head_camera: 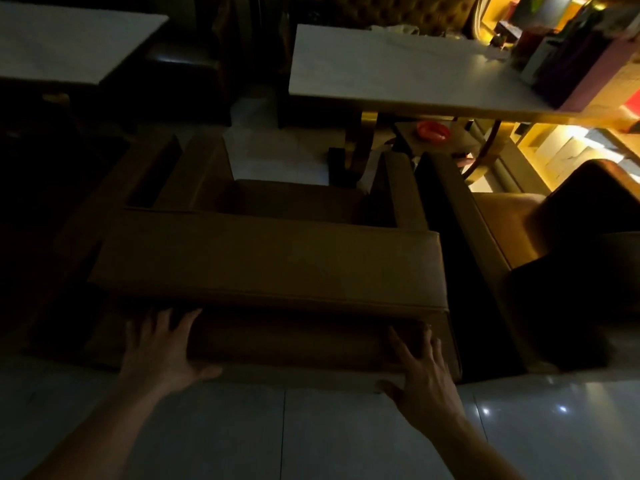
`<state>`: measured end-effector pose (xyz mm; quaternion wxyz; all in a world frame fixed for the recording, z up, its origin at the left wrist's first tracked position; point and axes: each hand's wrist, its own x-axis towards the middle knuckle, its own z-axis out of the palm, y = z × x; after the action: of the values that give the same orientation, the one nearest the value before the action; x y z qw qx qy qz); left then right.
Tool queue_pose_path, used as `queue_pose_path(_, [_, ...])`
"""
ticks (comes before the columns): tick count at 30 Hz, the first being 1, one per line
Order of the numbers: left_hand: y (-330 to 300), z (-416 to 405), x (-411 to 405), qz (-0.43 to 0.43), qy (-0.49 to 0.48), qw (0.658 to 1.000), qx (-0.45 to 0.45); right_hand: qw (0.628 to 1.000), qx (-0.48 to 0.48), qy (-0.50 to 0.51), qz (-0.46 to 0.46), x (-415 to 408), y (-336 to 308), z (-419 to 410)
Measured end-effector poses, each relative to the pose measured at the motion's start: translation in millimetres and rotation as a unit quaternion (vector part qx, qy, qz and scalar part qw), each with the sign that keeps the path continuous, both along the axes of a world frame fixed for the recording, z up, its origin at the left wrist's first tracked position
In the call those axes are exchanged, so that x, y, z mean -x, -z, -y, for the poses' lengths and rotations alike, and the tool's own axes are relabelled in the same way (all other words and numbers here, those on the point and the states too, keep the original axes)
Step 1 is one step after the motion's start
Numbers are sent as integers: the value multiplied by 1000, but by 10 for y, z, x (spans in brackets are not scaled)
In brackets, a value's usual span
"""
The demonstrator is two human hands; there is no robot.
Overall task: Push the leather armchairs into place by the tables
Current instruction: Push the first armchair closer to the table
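Nearest to us, both forearms reach forward over the pale glossy floor tiles. We place the left hand flat against the rear panel of the brown leather armchair, fingers straight and spread, thumb out to the right; it grasps nothing. We place the right hand the same way near the right rear corner of that panel, fingers extended and splayed, pressing without gripping. The armchair stands directly ahead with its back toward us and its padded backrest top running across the middle of the view; its two armrests extend away from us, and the seat opens toward the gap between two tables. Just beside it on the right stands a second armchair in lighter brown leather, partly hidden by a dark rounded shape. Beyond the armchair on the right is a white-topped worktop on a gold-coloured base, with dark upright items at its far right end that are too dim to identify. A red object lies on a low surface under that worktop. Far left, well apart, a second white worktop shows, with a dark seat just beside it.
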<state>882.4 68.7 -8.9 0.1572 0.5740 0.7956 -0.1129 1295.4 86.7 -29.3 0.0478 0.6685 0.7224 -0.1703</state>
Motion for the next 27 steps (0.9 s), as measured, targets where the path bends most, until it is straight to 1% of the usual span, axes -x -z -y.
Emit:
queue_pose_path(2, [39, -30, 27, 8, 7, 1000, 1, 1000, -6, 6, 5, 37, 38, -22])
queue_pose_path(6, [91, -6, -64, 61, -35, 997, -44, 999, -31, 12, 12, 75, 79, -40])
queue_pose_path(11, [138, 32, -89, 60, -47, 994, -83, 998, -50, -1, 29, 36, 152, -98])
queue_pose_path(16, [125, 37, -155, 48, -55, 994, -84, 998, -40, -16, 37, -1, 177, -151])
queue_pose_path(20, [149, 58, -175, 45, -66, 993, -89, 998, -50, -38, 20, -80, 220, -146])
queue_pose_path(25, [180, 48, -205, 34, -56, 994, -91, 998, -47, -25, 23, -84, 172, -159])
queue_pose_path(27, [178, 58, -234, 36, -62, 994, -84, 999, -49, -20, 10, -99, 143, -181])
